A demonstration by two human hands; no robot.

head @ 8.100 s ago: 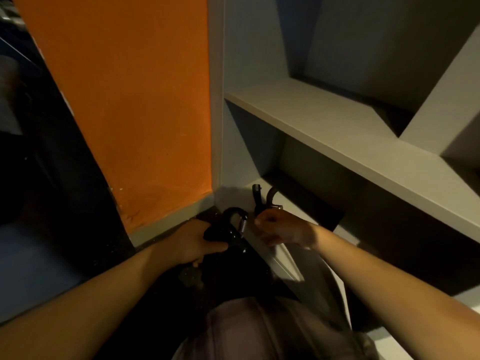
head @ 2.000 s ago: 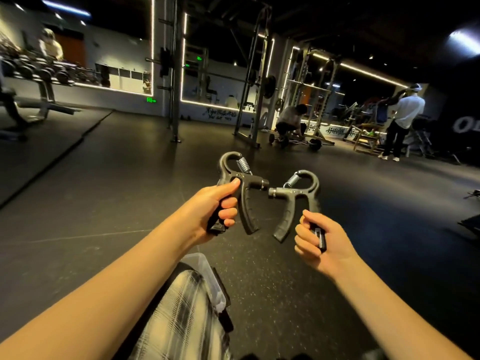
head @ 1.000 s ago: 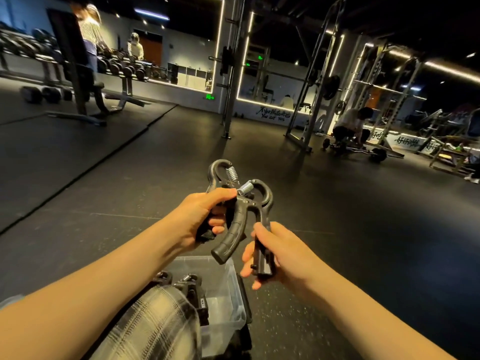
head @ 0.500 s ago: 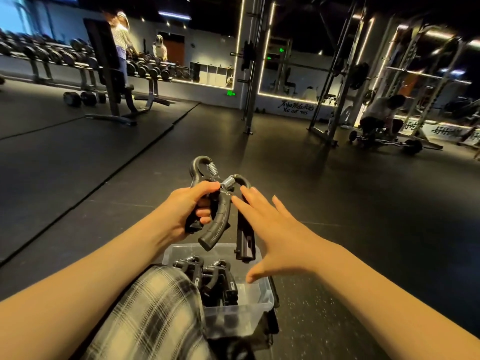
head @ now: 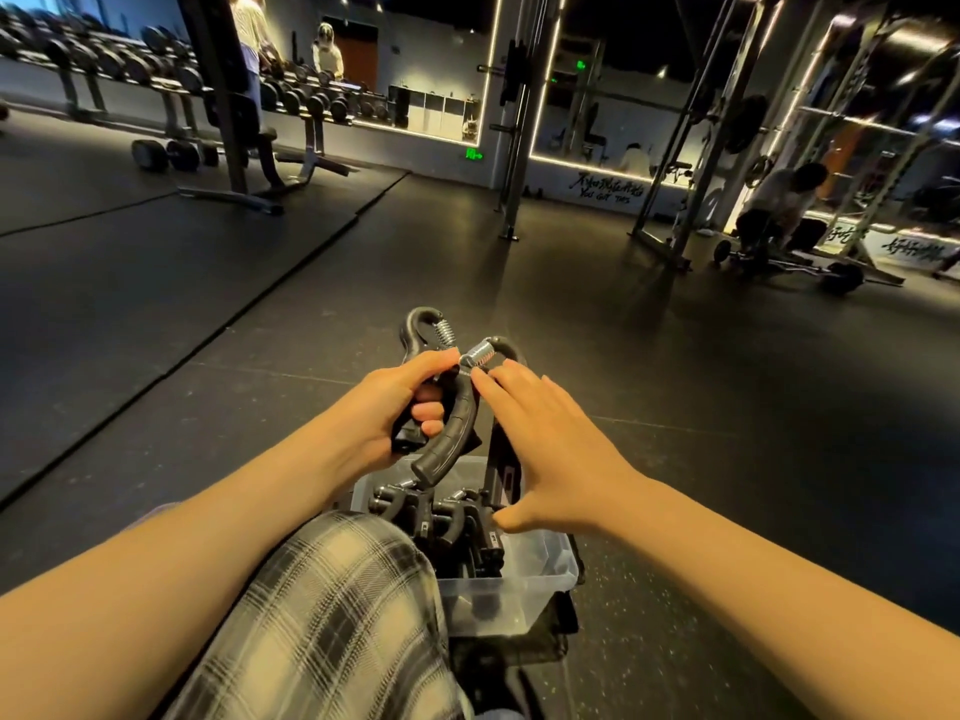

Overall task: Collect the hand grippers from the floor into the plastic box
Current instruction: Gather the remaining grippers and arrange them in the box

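This place is a gym. Along the left wall stands a long dumbbell rack (head: 130,70) full of dumbbells, and 2 loose dumbbells (head: 166,155) lie on the floor (head: 675,407), which is covered with black rubber mats. Tall steel power racks (head: 693,163) stand on the right, one carrying a weight plate (head: 748,124). A person (head: 779,200) crouches beside a barbell (head: 789,265) that lies on the floor. Light strips (head: 540,96) frame large wall panels, and painted lettering (head: 608,189) runs low on the far wall. Hand grippers (head: 441,517) in a clear plastic box (head: 540,579) also fit such a place.
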